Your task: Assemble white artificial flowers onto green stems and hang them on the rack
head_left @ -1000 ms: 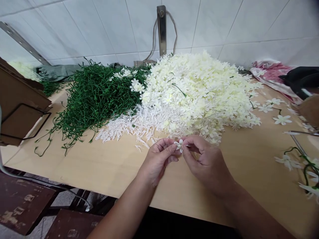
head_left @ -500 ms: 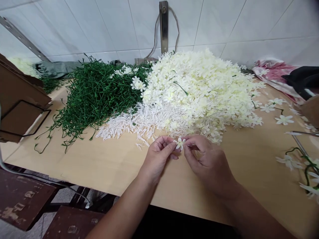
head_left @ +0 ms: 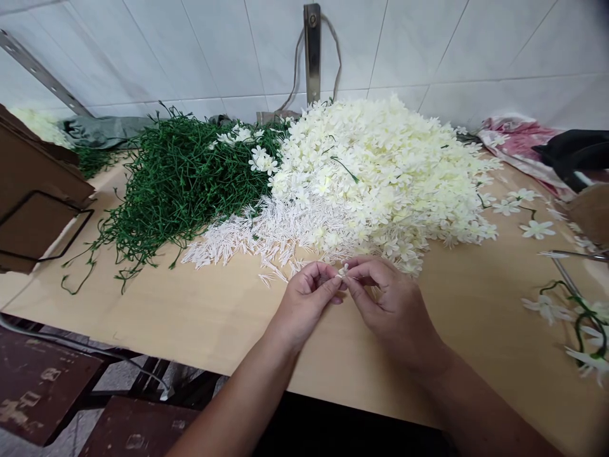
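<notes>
Small white artificial flower (head_left: 343, 271) sits pinched between my left hand (head_left: 303, 303) and right hand (head_left: 398, 311), seemingly unfinished; green-stemmed white blossoms (head_left: 547, 309) lie joined near right; far cream-white blossom heap (head_left: 380, 158) looks unworked.

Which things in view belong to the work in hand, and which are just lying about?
Apparently part of the work:
small white flower, pinched by left hand and right hand;
heap of cream-white flowers;
tangled dark-green stems;
thin white sprigs.

Probably just lying about:
brown cardboard box;
crumpled red-and-white cloth;
crumpled grey-green cloth.
</notes>
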A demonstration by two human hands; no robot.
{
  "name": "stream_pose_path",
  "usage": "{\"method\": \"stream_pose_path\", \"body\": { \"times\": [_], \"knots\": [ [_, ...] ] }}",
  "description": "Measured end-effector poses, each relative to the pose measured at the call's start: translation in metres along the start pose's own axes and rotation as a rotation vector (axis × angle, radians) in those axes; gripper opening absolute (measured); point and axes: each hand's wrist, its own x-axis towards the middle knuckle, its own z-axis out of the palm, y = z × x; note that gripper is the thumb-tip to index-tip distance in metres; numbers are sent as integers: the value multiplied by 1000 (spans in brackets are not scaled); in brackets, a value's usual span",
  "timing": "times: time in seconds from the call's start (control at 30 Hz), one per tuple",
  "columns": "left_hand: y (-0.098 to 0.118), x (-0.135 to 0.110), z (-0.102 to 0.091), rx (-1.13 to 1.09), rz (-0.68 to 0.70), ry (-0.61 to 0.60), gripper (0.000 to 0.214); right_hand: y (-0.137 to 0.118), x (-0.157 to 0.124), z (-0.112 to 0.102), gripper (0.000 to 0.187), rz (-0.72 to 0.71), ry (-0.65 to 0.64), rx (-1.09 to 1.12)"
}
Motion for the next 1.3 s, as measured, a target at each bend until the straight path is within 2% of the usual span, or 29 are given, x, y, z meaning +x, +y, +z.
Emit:
{"method": "stream_pose_path", "body": {
  "times": [0.13,0.4,0.53,0.63,0.87,1.03,1.2,1.3],
  "knots": [
    [0,-1,-1,-31,-28,-21,20,2,1,-1,5,124,-34,174],
    [2,0,-4,-102,-55,-52,18,3,2,1,2,114,-55,309],
    [3,0,-6,-101,-89,-78,18,7,4,3,4,190,-106,457],
    [4,-1,-8,-106,-95,-62,18,11,6,2,7,223,-89,478],
    [2,0,-8,-60,-35,-11,20,8,5,0,5,196,-32,300],
    [-1,1,-8,-27,-9,-2,19,1,4,0,4,70,21,80],
    [0,1,-7,-48,-16,-3,18,0,3,3,7,-22,87,-62],
    [1,1,-8,-62,-19,-14,18,0,1,7,9,-125,104,-152]
  ]
}}
